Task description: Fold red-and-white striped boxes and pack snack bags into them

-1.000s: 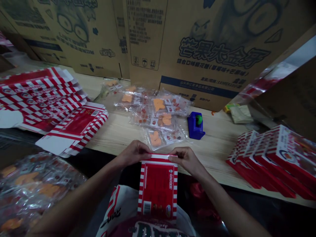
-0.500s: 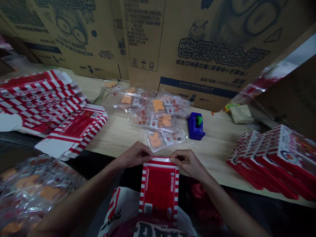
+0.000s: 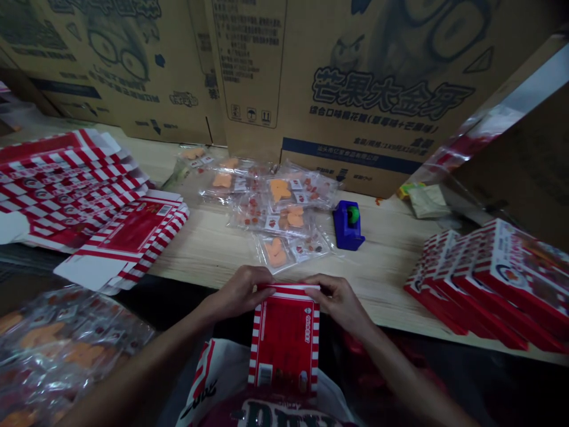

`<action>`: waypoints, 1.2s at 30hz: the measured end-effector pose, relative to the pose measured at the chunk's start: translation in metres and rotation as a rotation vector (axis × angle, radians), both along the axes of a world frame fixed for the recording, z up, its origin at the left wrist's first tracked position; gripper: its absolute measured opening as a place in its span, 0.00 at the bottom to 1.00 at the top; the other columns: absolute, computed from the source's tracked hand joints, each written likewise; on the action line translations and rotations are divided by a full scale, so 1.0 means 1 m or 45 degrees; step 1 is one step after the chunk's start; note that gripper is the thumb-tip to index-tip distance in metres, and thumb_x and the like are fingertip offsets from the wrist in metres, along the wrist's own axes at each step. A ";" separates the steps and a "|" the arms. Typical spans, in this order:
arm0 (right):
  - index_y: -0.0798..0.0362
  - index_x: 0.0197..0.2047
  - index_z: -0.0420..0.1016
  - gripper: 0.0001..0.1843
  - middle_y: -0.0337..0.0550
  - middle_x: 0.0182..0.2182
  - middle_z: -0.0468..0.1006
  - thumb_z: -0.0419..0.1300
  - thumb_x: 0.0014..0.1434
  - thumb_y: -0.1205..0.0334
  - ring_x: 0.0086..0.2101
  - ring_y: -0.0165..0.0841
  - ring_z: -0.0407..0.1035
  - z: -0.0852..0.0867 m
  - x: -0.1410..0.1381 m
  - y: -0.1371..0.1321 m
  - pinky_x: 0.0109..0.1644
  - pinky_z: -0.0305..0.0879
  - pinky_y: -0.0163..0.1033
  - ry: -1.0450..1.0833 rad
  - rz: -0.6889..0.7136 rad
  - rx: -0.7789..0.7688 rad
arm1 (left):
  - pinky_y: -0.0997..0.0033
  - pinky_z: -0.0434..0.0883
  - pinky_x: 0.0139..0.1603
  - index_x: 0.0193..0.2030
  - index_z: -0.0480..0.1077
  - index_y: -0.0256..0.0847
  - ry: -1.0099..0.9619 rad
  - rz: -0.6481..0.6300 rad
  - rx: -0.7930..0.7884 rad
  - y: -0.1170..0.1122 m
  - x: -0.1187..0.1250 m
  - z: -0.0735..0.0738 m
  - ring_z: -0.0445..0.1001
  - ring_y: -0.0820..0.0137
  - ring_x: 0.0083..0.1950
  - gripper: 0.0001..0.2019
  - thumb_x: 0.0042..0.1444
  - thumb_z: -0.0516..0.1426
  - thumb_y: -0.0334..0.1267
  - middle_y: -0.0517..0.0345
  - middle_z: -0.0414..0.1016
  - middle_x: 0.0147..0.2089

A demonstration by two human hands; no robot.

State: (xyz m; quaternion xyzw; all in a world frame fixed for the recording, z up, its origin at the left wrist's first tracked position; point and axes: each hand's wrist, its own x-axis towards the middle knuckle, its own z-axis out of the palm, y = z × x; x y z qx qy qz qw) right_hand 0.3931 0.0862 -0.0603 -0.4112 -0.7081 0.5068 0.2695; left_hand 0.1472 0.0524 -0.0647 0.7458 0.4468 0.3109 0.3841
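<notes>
A red box with red-and-white striped edges (image 3: 285,341) is held upright close to my body, its printed face with a barcode turned toward me. My left hand (image 3: 243,290) grips the top left corner between thumb and fingers. At the top right corner, my right hand (image 3: 340,299) pinches the same upper edge. Just beyond the hands, clear packets with orange pieces (image 3: 276,252) lie on the wooden table (image 3: 382,267). A blue tape dispenser (image 3: 348,228) with a green core stands to the right of the packets.
Flat striped cartons (image 3: 133,228) are stacked at the left. Filled boxes (image 3: 520,279) lean in a row at the right. More packets (image 3: 66,341) are heaped low on the left. Large brown cardboard cartons (image 3: 355,107) wall off the back. A folded pale cloth or paper (image 3: 429,200) lies at the back right.
My fingers have curled further over the top edge of the box, whose upper flap looks pressed down. The whole view has shifted slightly.
</notes>
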 end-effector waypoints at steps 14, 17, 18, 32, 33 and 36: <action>0.50 0.36 0.78 0.07 0.44 0.38 0.81 0.57 0.61 0.62 0.41 0.35 0.75 -0.041 0.001 -0.041 0.48 0.70 0.40 0.212 -0.381 0.237 | 0.69 0.69 0.43 0.25 0.76 0.38 -1.038 0.474 -0.630 -0.015 0.047 -0.039 0.74 0.67 0.38 0.06 0.42 0.68 0.35 0.54 0.79 0.34; 0.49 0.36 0.78 0.09 0.44 0.38 0.81 0.56 0.62 0.60 0.40 0.36 0.75 -0.039 0.002 -0.038 0.47 0.70 0.41 0.206 -0.303 0.196 | 0.69 0.68 0.43 0.23 0.75 0.38 -0.968 0.489 -0.617 -0.013 0.047 -0.040 0.74 0.66 0.38 0.07 0.43 0.68 0.36 0.54 0.79 0.34; 0.49 0.36 0.79 0.08 0.44 0.39 0.81 0.58 0.60 0.59 0.41 0.37 0.75 -0.037 0.004 -0.031 0.47 0.70 0.41 0.209 -0.274 0.193 | 0.69 0.68 0.43 0.23 0.75 0.38 -0.961 0.495 -0.613 -0.012 0.046 -0.041 0.74 0.66 0.38 0.07 0.43 0.68 0.37 0.54 0.78 0.34; 0.56 0.19 0.73 0.16 0.37 0.16 0.68 0.64 0.38 0.50 0.22 0.30 0.61 -0.054 0.074 0.152 0.27 0.57 0.35 0.178 -1.187 0.150 | 0.69 0.65 0.45 0.25 0.72 0.39 -0.927 0.527 -0.595 -0.012 0.043 -0.034 0.72 0.64 0.41 0.09 0.45 0.66 0.40 0.56 0.74 0.35; 0.56 0.19 0.73 0.15 0.38 0.17 0.69 0.64 0.38 0.51 0.23 0.30 0.62 -0.058 0.070 0.154 0.28 0.58 0.36 0.190 -1.220 0.156 | 0.69 0.65 0.45 0.25 0.72 0.39 -0.924 0.530 -0.591 -0.012 0.043 -0.033 0.72 0.64 0.41 0.09 0.45 0.66 0.40 0.56 0.75 0.35; 0.55 0.20 0.74 0.13 0.41 0.22 0.72 0.63 0.38 0.53 0.27 0.32 0.64 -0.067 0.062 0.154 0.31 0.60 0.37 0.233 -1.326 0.236 | 0.68 0.64 0.47 0.26 0.72 0.39 -0.895 0.535 -0.575 -0.012 0.042 -0.031 0.72 0.63 0.42 0.09 0.45 0.66 0.40 0.56 0.75 0.35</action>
